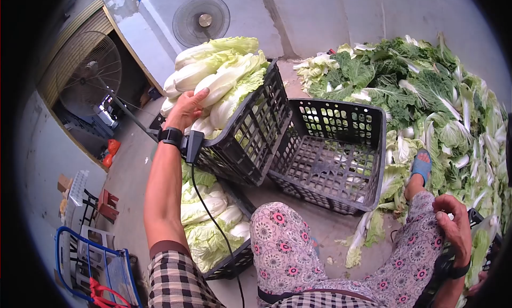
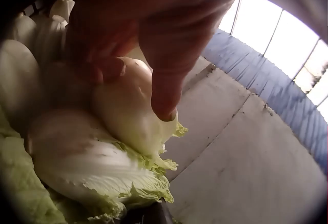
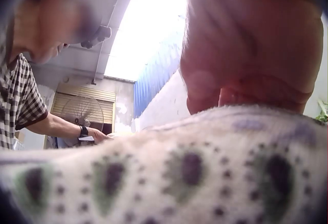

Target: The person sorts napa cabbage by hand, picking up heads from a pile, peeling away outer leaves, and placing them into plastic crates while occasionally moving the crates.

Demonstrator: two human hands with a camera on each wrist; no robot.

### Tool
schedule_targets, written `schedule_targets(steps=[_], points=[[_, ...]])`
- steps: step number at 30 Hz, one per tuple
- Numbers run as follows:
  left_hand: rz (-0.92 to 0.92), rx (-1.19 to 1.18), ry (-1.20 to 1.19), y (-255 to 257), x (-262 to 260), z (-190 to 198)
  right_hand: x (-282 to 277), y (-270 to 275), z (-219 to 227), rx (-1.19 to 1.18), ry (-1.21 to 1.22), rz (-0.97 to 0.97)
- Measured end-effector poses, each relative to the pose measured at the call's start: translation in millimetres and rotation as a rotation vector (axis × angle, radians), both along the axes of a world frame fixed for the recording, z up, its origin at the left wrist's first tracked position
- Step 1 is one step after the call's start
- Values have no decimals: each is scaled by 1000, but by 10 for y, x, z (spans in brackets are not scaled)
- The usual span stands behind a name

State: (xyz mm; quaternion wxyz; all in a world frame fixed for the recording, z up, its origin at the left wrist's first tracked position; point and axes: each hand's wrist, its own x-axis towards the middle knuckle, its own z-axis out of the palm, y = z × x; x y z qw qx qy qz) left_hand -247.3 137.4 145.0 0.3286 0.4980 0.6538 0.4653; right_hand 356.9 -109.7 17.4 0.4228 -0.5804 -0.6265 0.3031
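Note:
At the upper black crate (image 1: pixel 250 142), heaped with pale napa cabbages (image 1: pixel 229 78), my left hand (image 1: pixel 186 108) reaches in at the near left side. In the left wrist view its thumb and curled fingertips lie on either side of a napa cabbage (image 2: pixel 128 103) and grip it. Another cabbage (image 2: pixel 87 157) lies just below that one. My right hand (image 1: pixel 453 222) rests by my right knee on the patterned trousers (image 1: pixel 288 244), fingers loosely curled. From the right wrist, the hand (image 3: pixel 251 44) shows close against the trouser cloth, its fingertips partly hidden.
An upright black crate (image 1: pixel 330 153) with a bare slatted floor stands right of the full one. Below is another crate of cabbages (image 1: pixel 213 217). Loose leaves (image 1: pixel 405 84) pile along the right wall. Fans (image 1: pixel 201 21) stand behind; a blue-framed chair (image 1: pixel 96 260) is at left. A cable (image 1: pixel 213 217) hangs from my left wrist.

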Motion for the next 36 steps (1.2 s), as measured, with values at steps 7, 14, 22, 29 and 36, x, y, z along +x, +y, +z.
schedule_targets(steps=[7,14,22,29,36], points=[[-30,251,280,-169,252,17,-10,5,10,21,-17,20],[-49,526,226,-318,601,202,20,-42,47,7,-27,48],[31,674,389,-623,1009,482,116,-107,5,27,-30,65],[-306,816,328,-1378,1737,906,67,-119,50,168,-115,-100],[-812,436,109,-1893,2772,258,-198,-332,415,374,-220,-86]])
